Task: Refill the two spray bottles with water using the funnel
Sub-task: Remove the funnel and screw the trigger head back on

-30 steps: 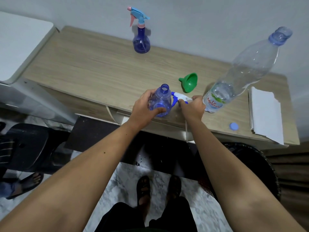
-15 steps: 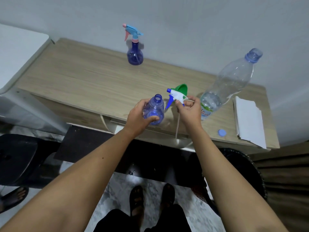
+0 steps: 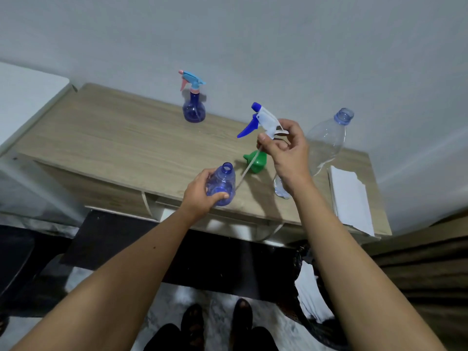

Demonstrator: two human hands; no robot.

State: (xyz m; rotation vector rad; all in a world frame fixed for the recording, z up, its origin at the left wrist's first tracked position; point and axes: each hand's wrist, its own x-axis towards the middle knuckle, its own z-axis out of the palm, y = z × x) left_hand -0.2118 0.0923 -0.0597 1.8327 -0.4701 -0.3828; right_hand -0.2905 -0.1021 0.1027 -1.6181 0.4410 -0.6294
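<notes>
My left hand [image 3: 200,193] grips a small blue spray bottle [image 3: 222,182] with its neck open, near the table's front edge. My right hand [image 3: 286,148] holds up the white and blue spray head [image 3: 263,120], lifted clear of the bottle, its thin dip tube hanging down toward the bottle. A green funnel [image 3: 257,162] lies on its side on the table between my hands. A second blue spray bottle [image 3: 193,108] with a light blue and pink head stands at the back. A large clear water bottle [image 3: 326,145], uncapped, stands to the right, partly behind my right hand.
The wooden table [image 3: 101,138] stands against a white wall. A stack of white paper [image 3: 352,198] lies at its right end. A white surface [image 3: 25,97] adjoins the table on the left. Below are the floor and my sandalled feet [image 3: 217,317].
My right hand has raised the spray head up and away from the open bottle, pulling out its tube. The left hand has kept hold of the bottle. The view has tilted up.
</notes>
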